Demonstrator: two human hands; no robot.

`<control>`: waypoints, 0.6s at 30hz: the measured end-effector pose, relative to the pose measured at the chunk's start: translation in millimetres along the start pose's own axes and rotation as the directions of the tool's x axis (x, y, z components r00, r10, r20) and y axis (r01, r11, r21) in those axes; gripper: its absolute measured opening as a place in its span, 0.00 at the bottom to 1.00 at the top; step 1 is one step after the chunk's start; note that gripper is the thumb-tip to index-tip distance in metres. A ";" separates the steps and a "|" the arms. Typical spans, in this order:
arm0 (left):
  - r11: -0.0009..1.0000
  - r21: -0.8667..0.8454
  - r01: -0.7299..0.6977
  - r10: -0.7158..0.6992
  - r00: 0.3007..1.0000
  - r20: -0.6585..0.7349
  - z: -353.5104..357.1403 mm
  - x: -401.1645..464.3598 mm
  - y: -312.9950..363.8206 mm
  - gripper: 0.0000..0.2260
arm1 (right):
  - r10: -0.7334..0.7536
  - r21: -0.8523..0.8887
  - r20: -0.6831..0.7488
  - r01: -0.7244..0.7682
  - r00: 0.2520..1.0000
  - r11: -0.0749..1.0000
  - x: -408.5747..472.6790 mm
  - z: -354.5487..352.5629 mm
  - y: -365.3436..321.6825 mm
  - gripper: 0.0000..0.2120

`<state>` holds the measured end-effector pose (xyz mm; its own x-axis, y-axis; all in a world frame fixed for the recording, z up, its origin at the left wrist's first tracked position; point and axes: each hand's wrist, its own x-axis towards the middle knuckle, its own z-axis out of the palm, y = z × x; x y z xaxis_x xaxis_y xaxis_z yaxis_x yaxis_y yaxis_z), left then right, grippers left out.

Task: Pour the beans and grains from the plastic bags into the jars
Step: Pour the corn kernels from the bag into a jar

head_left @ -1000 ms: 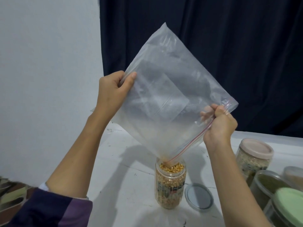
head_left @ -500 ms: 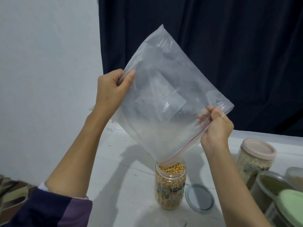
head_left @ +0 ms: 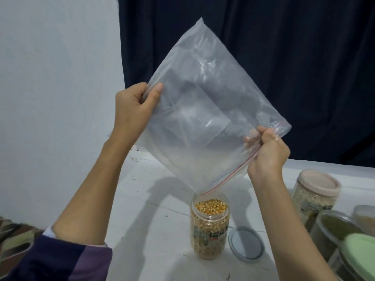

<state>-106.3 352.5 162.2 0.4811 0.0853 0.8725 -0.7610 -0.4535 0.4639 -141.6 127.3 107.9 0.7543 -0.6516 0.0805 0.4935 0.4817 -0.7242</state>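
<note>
Two hands hold one clear plastic bag [head_left: 205,118] up in the head view, turned like a diamond, with one corner pointing down toward six o'clock. The left hand [head_left: 132,110] pinches the bag's edge at nine o'clock, thumb laid over the plastic. The right hand [head_left: 265,153] grips the zip strip at three o'clock, fingers curled round it. The bag looks empty. Its lowest corner hangs just above the open jar [head_left: 210,224], which stands on the white table [head_left: 154,220] and is filled with yellow corn kernels [head_left: 211,206]. A grey lid [head_left: 246,243] lies flat just beside the jar at three o'clock. More lidded jars [head_left: 314,191] stand farther right.
</note>
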 end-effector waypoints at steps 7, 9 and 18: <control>1.000 -0.008 0.017 -0.017 1.000 -0.012 -0.6 3.3 3.2 0.24 | 0.034 0.021 -0.003 -0.034 0.999 0.999 -3.2 1.9 0.7 0.12; 1.000 0.011 0.027 -0.027 0.999 -0.019 -1.0 2.8 1.3 0.23 | 0.044 0.020 -0.007 -0.044 0.999 0.999 -4.3 2.8 -3.0 0.12; 0.979 0.196 -0.065 0.091 0.987 -0.129 -1.7 -11.7 -6.1 0.20 | 0.147 0.077 -0.047 -0.143 0.988 0.987 -5.3 2.5 -14.6 0.11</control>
<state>-108.0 355.8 149.4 0.3495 0.1570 0.9237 -0.6908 -0.6229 0.3672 -151.7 125.1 119.8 0.7972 -0.6008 -0.0590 0.4126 0.6135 -0.6733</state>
